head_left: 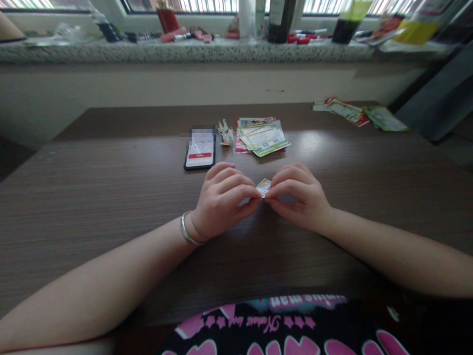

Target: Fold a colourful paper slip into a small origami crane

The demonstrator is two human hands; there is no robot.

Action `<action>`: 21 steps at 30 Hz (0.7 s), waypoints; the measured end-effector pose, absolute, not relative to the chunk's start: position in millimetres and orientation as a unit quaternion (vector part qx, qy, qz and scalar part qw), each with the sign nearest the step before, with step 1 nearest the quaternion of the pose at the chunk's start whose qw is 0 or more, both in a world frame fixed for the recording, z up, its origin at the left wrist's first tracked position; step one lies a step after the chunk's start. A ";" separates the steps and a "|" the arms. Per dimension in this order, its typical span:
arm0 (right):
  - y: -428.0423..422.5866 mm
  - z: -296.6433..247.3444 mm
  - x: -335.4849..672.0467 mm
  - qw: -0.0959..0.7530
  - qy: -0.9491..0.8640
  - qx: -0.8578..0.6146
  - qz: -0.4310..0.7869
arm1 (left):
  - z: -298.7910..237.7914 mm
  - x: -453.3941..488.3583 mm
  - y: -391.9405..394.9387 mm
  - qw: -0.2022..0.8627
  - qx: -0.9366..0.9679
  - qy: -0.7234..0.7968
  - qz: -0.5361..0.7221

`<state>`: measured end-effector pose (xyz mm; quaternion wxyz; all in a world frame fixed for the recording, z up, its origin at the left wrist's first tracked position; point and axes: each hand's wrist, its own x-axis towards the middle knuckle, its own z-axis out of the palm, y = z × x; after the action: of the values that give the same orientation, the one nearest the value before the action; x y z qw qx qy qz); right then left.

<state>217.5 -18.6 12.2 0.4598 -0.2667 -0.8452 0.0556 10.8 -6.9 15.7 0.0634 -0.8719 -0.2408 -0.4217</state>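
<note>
My left hand (223,197) and my right hand (297,195) meet over the middle of the dark wooden table (92,197). Both pinch a small folded piece of printed paper (263,187) between thumbs and fingertips, just above the tabletop. Most of the paper is hidden by my fingers. A silver bangle (186,230) circles my left wrist. Behind my hands lies a stack of printed paper sheets (263,136), with a small folded paper figure (226,133) to its left.
A phone (200,149) with a lit screen lies face up behind my left hand. More printed sheets (354,112) sit at the table's far right. A stone windowsill (185,49) beyond holds bottles, cups and pens. A dark panel (439,98) leans at right.
</note>
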 end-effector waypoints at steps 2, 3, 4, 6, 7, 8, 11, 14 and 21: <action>-18.3 12.2 217.4 0.459 -0.848 -0.259 0.052 | 14.5 11.0 -7.0 0.069 -0.873 -0.237 -0.421; -18.0 11.9 217.5 0.458 -0.850 -0.256 0.051 | 14.0 10.8 -7.0 0.073 -0.873 -0.237 -0.419; -17.8 11.4 217.7 0.457 -0.851 -0.253 0.051 | 13.7 10.5 -7.0 0.079 -0.875 -0.235 -0.416; -17.3 10.3 218.1 0.453 -0.853 -0.255 0.052 | 13.4 9.3 -7.0 0.098 -0.881 -0.229 -0.403; -17.1 9.7 218.4 0.450 -0.853 -0.261 0.054 | 13.5 8.7 -6.9 0.106 -0.884 -0.228 -0.395; -16.9 9.2 218.6 0.448 -0.852 -0.267 0.056 | 13.6 8.2 -6.9 0.112 -0.885 -0.228 -0.389; -16.7 8.6 218.5 0.446 -0.850 -0.276 0.058 | 14.2 7.6 -6.7 0.111 -0.886 -0.242 -0.381; -16.7 9.4 217.8 0.444 -0.851 -0.275 0.057 | 14.5 8.0 -6.6 0.105 -0.885 -0.240 -0.385; -15.1 9.7 218.5 0.435 -0.857 -0.274 0.023 | 13.1 8.6 -6.7 0.113 -0.883 -0.240 -0.386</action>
<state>218.5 -15.1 9.7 0.4353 -0.2742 -0.8572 0.0231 8.6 -6.7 13.1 0.1131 -0.8834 -0.2399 -0.3863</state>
